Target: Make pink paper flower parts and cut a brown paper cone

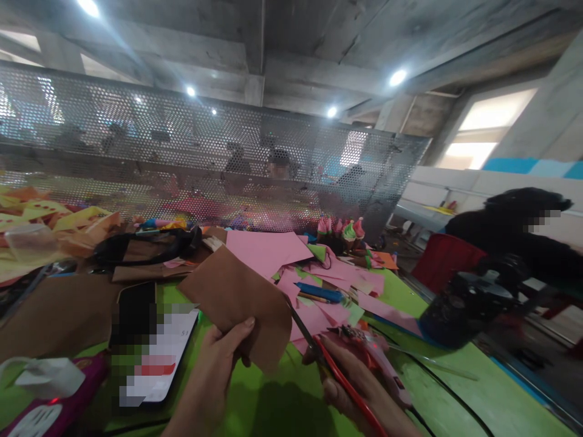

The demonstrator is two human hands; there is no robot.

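Observation:
A sheet of brown paper (237,294) is held up over the green table by my left hand (223,349), thumb on top and fingers underneath. Its right side has a curved edge. My right hand (346,382) grips a pair of scissors (334,367) with red handles. The dark blades point up and left, lying against the right edge of the paper. Pink paper sheets (266,252) and scraps lie just beyond. On the scraps rests a blue pen-like tool (319,292). Close to my right hand lies a pink glue gun (380,358) with a cord.
To the left, a lit phone (168,358) and a purple power strip (59,394) with a white plug lie beside brown paper. A dark jug-like container (455,309) stands at the right table edge. A perforated metal screen (204,158) rises behind. Another person (514,224) sits at right.

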